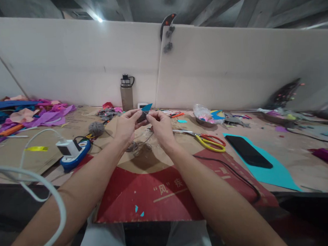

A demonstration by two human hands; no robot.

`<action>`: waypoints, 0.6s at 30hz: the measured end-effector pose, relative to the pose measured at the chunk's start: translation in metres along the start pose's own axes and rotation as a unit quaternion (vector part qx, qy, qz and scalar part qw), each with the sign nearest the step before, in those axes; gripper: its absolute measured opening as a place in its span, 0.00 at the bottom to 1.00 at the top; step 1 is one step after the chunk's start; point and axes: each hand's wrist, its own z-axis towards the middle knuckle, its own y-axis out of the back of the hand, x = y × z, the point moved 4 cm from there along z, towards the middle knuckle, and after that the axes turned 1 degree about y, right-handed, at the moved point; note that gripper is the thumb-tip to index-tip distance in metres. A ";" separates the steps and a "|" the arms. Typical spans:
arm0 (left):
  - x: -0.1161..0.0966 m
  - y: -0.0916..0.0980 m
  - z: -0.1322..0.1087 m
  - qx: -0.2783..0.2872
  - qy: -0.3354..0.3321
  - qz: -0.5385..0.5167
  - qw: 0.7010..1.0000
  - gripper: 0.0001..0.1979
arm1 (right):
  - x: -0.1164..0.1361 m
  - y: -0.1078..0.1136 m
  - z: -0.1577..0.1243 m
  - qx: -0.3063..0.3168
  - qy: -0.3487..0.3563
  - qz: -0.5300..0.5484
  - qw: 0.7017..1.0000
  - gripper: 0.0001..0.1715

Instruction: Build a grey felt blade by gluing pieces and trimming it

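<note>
My left hand (127, 125) and my right hand (160, 126) are raised together above the table, fingers pinched on a small folded piece of blue and dark paper (144, 112) held between them. Below the hands lies a loose tangle of thin grey thread or wire (139, 147) on a brown and red cardboard sheet (156, 189). Yellow and red scissors (209, 139) lie just right of my right hand. A black phone (248, 151) rests on a teal paper sheet (276, 174) further right.
A grey water bottle (126, 92) stands by the white back wall. A blue and white power strip (72, 152) with a white cable (40, 181) sits at the left. Purple and pink paper scraps (28, 117) pile at far left; a bowl of scraps (206, 117) is right of centre.
</note>
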 end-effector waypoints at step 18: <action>0.002 -0.004 -0.003 0.028 0.010 0.012 0.999 0.08 | 0.005 0.012 0.004 -0.063 0.015 -0.011 0.998 0.08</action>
